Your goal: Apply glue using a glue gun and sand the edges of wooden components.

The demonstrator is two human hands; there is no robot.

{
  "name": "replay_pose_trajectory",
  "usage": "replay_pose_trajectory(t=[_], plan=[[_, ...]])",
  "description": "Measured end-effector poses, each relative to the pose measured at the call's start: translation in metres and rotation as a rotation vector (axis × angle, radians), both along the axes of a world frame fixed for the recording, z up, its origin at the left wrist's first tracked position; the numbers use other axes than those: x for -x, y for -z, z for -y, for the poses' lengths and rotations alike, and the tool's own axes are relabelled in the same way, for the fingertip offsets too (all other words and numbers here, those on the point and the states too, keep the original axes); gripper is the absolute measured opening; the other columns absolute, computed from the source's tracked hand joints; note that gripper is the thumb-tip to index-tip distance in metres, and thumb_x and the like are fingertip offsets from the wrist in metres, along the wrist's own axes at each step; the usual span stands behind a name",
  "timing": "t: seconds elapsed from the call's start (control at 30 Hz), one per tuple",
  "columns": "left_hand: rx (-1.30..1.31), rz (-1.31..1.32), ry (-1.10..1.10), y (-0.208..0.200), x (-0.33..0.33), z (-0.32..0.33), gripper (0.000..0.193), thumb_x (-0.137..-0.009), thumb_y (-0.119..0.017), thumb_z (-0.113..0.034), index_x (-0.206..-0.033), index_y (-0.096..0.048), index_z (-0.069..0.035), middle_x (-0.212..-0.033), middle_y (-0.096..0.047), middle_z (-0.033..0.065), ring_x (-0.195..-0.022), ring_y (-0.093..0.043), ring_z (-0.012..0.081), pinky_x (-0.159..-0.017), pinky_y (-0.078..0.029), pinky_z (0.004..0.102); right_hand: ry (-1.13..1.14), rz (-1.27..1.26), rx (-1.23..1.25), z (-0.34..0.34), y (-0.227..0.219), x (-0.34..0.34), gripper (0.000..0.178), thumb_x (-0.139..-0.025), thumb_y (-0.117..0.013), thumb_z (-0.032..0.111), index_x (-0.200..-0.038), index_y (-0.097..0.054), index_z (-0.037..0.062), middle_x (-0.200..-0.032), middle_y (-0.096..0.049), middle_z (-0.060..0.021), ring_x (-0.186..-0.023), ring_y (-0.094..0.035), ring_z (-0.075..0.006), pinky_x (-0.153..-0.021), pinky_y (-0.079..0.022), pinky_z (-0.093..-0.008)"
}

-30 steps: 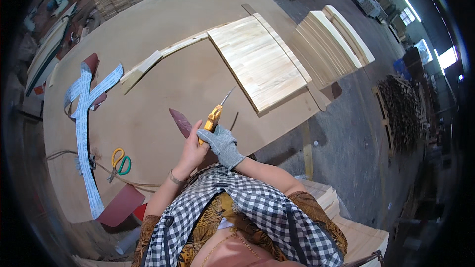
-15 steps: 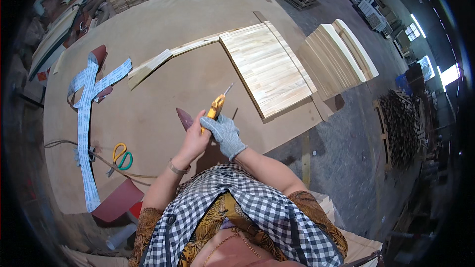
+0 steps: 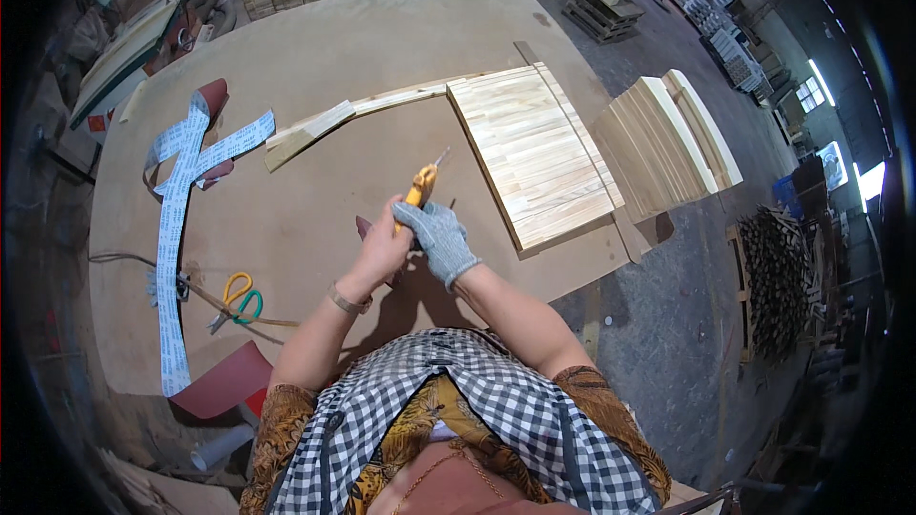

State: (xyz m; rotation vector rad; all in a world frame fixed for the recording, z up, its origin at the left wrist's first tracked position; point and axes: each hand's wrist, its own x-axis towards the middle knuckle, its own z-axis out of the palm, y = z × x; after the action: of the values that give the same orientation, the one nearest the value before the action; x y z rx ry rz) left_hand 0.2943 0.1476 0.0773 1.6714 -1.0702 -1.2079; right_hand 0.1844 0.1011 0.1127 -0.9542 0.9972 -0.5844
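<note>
Lower and farther right in view than a second ago, the pale, striped rectangular wooden panel (image 3: 534,157) has shifted with the tan surface (image 3: 363,172) beneath it; both hands keep nearly the same place in frame, and the dark-red pointed scrap (image 3: 364,226) has mostly slipped from sight behind the bare one.

At far left, long dark-red strips with blue-and-white printed backing (image 3: 172,267) lie crossed; just beside them rest scissors with one yellow and one green handle loop (image 3: 230,310); beyond, a slim pale wooden strip (image 3: 401,98) runs to the panel's upper left corner.

At centre, the bare left hand (image 3: 385,243) is closed around a yellow-bodied hand tool with a slim metal tip (image 3: 420,189); the right hand in a grey knit glove (image 3: 441,240) closes on it too, thumb across the lower body, its underside fingers hidden; the tool's long axis slants up and right, its tip apart from the panel's left edge.

Farther right, the panel lies ahead and rightward of the grip, its long axis running from upper left to lower right; the gloved hand is nearer; past it stands a stack of curved pale boards (image 3: 658,133).
</note>
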Motion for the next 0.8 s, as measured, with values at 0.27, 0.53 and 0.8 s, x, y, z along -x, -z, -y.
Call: replay_pose_trajectory(t=[0.27,0.53,0.8], plan=[[0.033,0.059,-0.032,-0.015,-0.004,0.020,0.050,-0.081,-0.044,-0.008,-0.128,-0.031,0.003,-0.113,-0.052,0.0230,-0.104,-0.054,0.0307,-0.086,-0.044,0.0357,-0.001,-0.001,0.037,0.024,0.010,-0.012,0.035,-0.077,-0.063,0.033,-0.089,-0.062,0.0002,-0.074,-0.061,-0.0060,-0.063,-0.059,-0.0121,-0.059,-0.050,-0.0246],[0.096,0.067,-0.146,-0.012,-0.011,0.031,0.049,-0.083,-0.044,-0.010,-0.130,-0.031,0.000,-0.113,-0.053,0.0231,-0.104,-0.055,0.0303,-0.087,-0.043,0.0359,-0.094,0.057,0.127,0.042,0.003,-0.022,0.037,-0.077,-0.064,0.034,-0.092,-0.060,0.0003,-0.076,-0.061,-0.0069,-0.066,-0.060,-0.0127,-0.060,-0.050,-0.0252],[-0.043,0.134,0.208,-0.018,0.020,0.000,0.049,-0.088,-0.047,-0.017,-0.131,-0.029,-0.002,-0.099,-0.056,0.0151,-0.081,-0.058,0.0164,-0.068,-0.049,0.0291,0.160,-0.035,-0.021,-0.010,0.022,0.021,0.037,-0.077,-0.065,0.035,-0.091,-0.060,0.0008,-0.072,-0.057,-0.0026,-0.059,-0.051,-0.0100,-0.050,-0.041,-0.0244]])
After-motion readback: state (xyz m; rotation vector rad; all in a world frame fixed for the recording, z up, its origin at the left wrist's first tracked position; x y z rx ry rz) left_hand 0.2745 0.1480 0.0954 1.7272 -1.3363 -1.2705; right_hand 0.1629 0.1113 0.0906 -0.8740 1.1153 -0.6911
